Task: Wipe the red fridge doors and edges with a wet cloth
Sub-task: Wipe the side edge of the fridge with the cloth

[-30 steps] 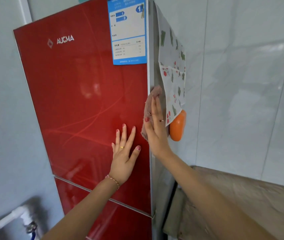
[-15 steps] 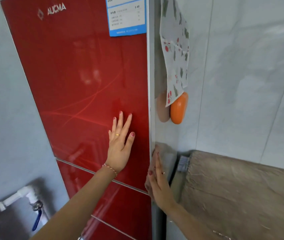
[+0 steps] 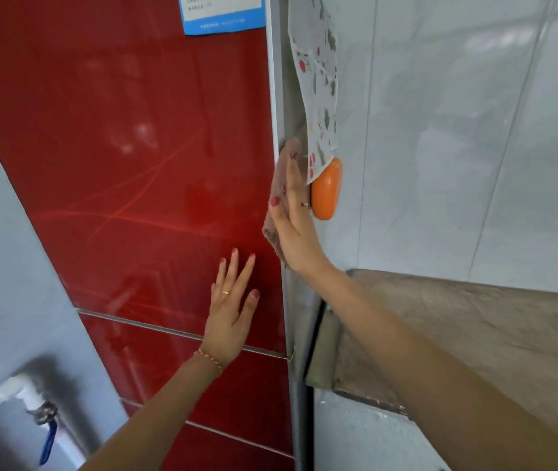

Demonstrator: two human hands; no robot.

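Note:
The glossy red fridge door (image 3: 128, 158) fills the left and middle of the view, with narrower red doors (image 3: 236, 396) below it. My left hand (image 3: 231, 311) lies flat on the upper door near its right edge, fingers spread, holding nothing. My right hand (image 3: 292, 219) presses a brownish-pink cloth (image 3: 279, 185) flat against the fridge's grey right side edge (image 3: 279, 96), fingers pointing up. Most of the cloth is hidden behind the hand.
A patterned cloth (image 3: 318, 73) hangs on the fridge's side above an orange oval object (image 3: 326, 188), both just right of my right hand. A brown stone counter (image 3: 474, 334) stands to the right below white wall tiles (image 3: 457, 130). A white pipe with a blue valve (image 3: 46, 433) is at the lower left.
My right hand with the cloth slid down the fridge's side edge, then came back up beside the orange object. My left hand stayed flat on the door. The view dipped lower.

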